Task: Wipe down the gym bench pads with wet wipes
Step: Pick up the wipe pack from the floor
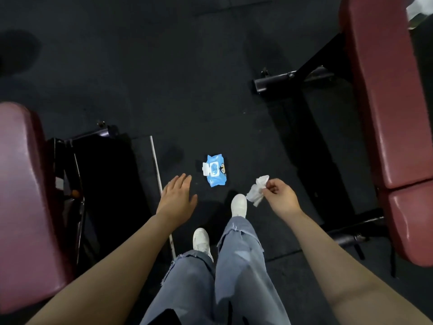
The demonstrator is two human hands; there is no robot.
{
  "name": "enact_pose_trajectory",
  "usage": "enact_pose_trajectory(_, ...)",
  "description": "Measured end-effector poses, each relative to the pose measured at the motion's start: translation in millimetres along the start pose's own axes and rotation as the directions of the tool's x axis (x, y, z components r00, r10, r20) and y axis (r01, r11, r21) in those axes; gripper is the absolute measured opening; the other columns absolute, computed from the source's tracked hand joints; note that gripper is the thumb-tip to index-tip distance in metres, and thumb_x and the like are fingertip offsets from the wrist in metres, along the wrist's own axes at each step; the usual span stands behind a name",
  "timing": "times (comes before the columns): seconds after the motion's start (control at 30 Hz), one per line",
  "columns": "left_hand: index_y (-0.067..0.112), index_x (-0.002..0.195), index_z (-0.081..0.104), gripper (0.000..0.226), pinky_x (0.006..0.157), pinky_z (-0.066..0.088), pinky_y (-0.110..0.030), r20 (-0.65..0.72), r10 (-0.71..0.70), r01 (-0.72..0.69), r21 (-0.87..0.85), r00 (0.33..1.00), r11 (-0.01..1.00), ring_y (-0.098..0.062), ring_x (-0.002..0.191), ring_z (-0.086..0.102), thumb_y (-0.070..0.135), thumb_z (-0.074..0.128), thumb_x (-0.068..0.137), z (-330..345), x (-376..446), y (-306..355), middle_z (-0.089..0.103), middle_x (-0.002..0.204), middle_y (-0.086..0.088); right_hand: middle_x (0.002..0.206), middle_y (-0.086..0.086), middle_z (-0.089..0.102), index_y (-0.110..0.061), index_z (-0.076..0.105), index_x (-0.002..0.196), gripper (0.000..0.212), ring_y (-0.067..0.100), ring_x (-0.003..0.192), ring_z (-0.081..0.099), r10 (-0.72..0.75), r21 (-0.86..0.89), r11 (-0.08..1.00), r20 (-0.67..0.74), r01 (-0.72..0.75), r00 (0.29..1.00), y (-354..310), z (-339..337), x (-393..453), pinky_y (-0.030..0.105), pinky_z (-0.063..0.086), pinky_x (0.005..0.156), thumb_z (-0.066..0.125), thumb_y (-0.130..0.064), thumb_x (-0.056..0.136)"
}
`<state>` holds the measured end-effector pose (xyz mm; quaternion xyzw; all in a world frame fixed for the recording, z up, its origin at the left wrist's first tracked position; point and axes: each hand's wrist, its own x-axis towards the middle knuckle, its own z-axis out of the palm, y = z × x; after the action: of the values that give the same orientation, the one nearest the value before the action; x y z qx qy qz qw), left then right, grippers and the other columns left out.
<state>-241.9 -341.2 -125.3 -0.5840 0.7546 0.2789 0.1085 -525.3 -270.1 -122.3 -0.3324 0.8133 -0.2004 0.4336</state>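
Note:
A blue pack of wet wipes (216,170) lies on the dark floor with its white lid flipped open. My right hand (281,195) pinches a crumpled white wipe (257,190) that hangs above my right shoe. My left hand (178,197) is held out flat with straight fingers, empty, just left of the pack. A maroon bench pad (384,109) runs along the right edge, split into a long back pad and a shorter seat pad. Another maroon bench pad (21,198) fills the left edge.
Black steel bench frames (293,77) and feet stand on the floor beside both pads. A thin pale strip (159,174) runs along the floor near my left hand. My legs in blue jeans and white shoes (239,205) stand between the benches on the black rubber floor.

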Motion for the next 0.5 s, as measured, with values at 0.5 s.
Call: enact_pose_trajectory(0.5, 0.010, 0.156, 0.019, 0.069, 0.123, 0.012, -0.037, 0.156, -0.234, 0.256, -0.144, 0.960, 0.956, -0.023, 0.151, 0.014, 0.037, 0.047, 0.099, 112.0, 201.7, 25.8, 0.022, 0.162, -0.006, 0.087, -0.006, 0.063, -0.020, 0.062, 0.092, 0.004, 0.014, 0.083, 0.060, 0.100, -0.124, 0.989, 0.194, -0.077, 0.976, 18.9, 52.6, 242.6, 0.026, 0.046, 0.075, 0.062, -0.018, 0.088)
